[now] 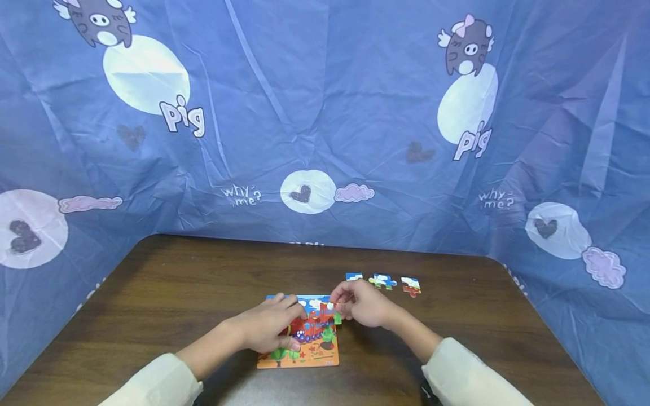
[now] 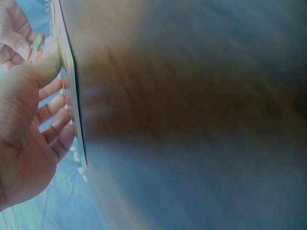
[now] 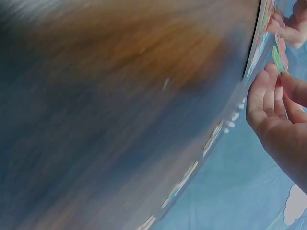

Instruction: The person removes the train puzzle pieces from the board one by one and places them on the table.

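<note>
I see left hand [image 1: 269, 322] spread, resting on puzzle board [image 1: 316, 358]; right hand [image 1: 364, 304] pinching puzzle piece [image 3: 280, 51] near board's right edge.

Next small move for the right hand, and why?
Probably lower the held piece onto the puzzle near its far right corner: the right hand pinches it, raised, by that corner, and the left hand rests on the puzzle, which should steady it. Three loose pieces beyond can likely wait.
</note>
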The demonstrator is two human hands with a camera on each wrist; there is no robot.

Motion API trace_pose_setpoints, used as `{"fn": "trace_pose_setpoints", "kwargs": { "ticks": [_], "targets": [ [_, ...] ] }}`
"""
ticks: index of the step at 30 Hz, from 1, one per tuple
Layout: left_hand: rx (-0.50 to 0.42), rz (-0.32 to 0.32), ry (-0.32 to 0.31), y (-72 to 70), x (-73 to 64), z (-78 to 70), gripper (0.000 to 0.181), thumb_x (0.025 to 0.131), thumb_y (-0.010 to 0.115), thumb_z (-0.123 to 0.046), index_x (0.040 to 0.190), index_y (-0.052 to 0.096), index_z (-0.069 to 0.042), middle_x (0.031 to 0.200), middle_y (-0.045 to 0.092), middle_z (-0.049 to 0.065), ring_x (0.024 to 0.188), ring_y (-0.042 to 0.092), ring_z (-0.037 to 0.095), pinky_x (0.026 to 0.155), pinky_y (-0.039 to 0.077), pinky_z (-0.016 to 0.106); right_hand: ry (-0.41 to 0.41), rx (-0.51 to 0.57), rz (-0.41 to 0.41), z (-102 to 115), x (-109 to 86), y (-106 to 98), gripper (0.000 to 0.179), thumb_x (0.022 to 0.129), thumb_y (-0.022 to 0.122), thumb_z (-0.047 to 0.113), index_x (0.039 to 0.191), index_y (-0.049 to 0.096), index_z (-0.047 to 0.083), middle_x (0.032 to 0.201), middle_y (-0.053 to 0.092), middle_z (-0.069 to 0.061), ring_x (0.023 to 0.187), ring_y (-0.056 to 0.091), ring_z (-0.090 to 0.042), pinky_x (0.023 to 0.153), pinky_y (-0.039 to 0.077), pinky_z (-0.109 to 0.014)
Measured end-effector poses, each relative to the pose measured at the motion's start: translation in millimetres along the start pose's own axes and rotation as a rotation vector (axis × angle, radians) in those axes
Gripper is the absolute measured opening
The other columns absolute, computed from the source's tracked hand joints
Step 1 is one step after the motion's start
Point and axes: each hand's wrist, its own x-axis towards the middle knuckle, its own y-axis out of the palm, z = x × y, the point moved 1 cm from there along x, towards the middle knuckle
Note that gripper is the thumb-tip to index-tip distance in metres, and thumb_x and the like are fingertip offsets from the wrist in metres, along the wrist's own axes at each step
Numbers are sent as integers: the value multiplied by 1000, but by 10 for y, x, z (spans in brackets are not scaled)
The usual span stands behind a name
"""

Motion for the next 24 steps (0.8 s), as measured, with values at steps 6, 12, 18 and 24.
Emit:
{"fn": "trace_pose_setpoints", "kwargs": {
  "ticks": [6, 12, 18, 24],
  "targets": [
    [7, 1, 4, -3, 4, -6, 51, 93, 70, -45, 131, 57, -14, 113, 52, -8, 98, 42, 9, 90, 44, 36, 27, 18, -26, -141, -101, -168, 15, 99, 54, -7, 105, 67, -1, 88, 64, -9, 78, 63, -24, 71, 58, -42],
    [11, 1, 1, 3, -5, -1, 52, 93, 70, -46, 131, 57, -15, 113, 52, -8, 97, 42, 9, 91, 44, 37, 70, 16, -73, -317, -231, -351, 12, 99, 57, -5, 105, 67, -1, 89, 64, -8, 79, 64, -21, 70, 58, -38],
    [11, 3, 0, 4, -5, -2, 51, 93, 70, -46, 131, 57, -15, 112, 51, -9, 97, 42, 8, 90, 45, 36, 99, 12, -119, -445, -401, -582, 11, 98, 59, -4, 106, 67, -3, 89, 64, -10, 77, 63, -22, 69, 57, -37],
    [14, -5, 2, 6, -6, 4, 52, 92, 70, -46, 131, 57, -15, 113, 51, -8, 97, 42, 8, 91, 45, 37, 142, 5, -175, -623, -539, -801, 12, 97, 61, -4, 107, 67, -6, 90, 64, -11, 76, 63, -21, 66, 57, -35]
  ]
}}
